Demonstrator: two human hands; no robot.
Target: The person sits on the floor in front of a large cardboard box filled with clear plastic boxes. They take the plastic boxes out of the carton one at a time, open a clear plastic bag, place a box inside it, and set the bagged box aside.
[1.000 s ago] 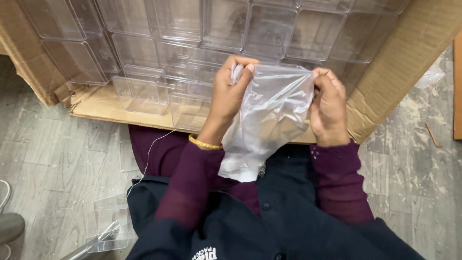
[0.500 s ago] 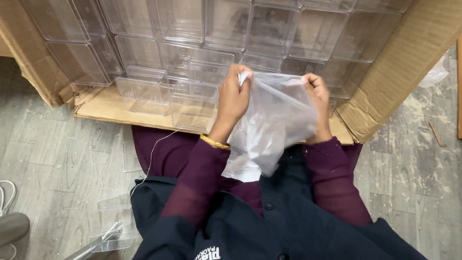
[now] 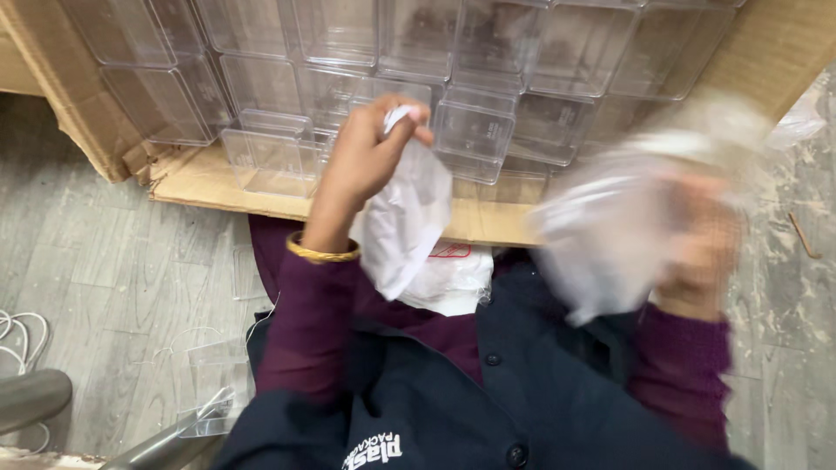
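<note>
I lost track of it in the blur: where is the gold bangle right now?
In the head view the gold bangle sits on the wrist of the left hand, left of centre, above the maroon sleeve and beside the hanging clear plastic bag.

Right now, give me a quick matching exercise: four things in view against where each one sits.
1. left hand
2. right hand
3. clear plastic boxes
4. gold bangle

a. on the left wrist
b. stacked in the cardboard carton
c. pinching a white plastic bag
d. blurred, with a clear plastic bag

Pairs: 1-c, 2-d, 3-b, 4-a
</note>
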